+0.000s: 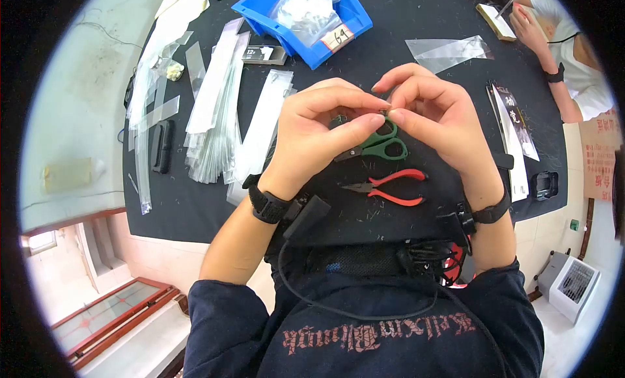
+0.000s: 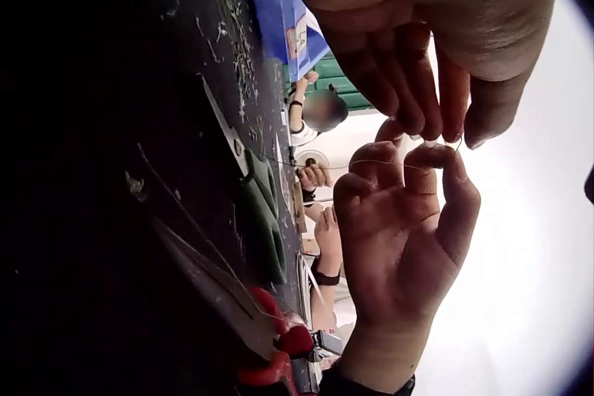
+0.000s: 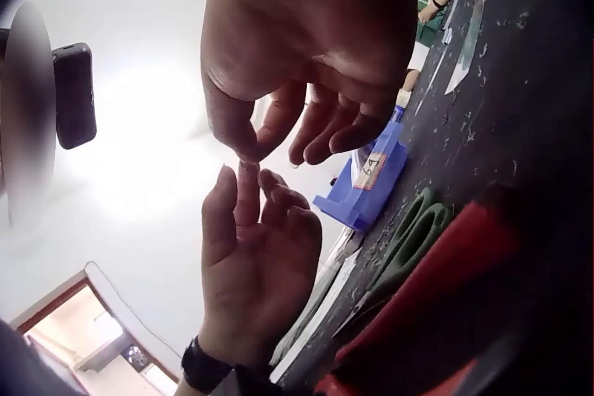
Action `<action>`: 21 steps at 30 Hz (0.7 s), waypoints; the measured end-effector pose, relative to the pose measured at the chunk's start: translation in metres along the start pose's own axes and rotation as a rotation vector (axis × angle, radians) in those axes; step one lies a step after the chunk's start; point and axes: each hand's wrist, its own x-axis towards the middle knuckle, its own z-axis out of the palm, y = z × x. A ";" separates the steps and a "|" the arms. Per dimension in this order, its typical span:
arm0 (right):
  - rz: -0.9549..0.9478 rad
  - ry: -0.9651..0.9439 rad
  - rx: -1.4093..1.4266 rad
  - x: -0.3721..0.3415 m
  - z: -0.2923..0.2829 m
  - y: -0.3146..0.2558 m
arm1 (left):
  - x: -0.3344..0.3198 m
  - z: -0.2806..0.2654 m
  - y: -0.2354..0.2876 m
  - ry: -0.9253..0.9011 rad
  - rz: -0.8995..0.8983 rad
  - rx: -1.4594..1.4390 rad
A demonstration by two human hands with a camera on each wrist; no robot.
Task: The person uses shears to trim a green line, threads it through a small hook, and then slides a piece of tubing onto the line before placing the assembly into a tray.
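Hands nearly tip to tip, left hand (image 1: pixel 325 121) and right hand (image 1: pixel 439 114) both pinching the thread (image 2: pixel 371 161) between them, neither nearer, its long axis running past the right fingertips towards the scissors (image 1: pixel 372 142)!
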 end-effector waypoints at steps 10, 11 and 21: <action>-0.045 0.007 -0.158 -0.001 -0.007 0.004 | 0.000 0.001 0.004 -0.035 0.187 0.396; -0.065 -0.004 -0.197 -0.001 -0.008 0.004 | -0.001 0.002 0.004 -0.026 0.184 0.427; -0.070 -0.034 -0.325 -0.002 -0.008 0.001 | 0.001 0.003 0.003 -0.028 0.181 0.437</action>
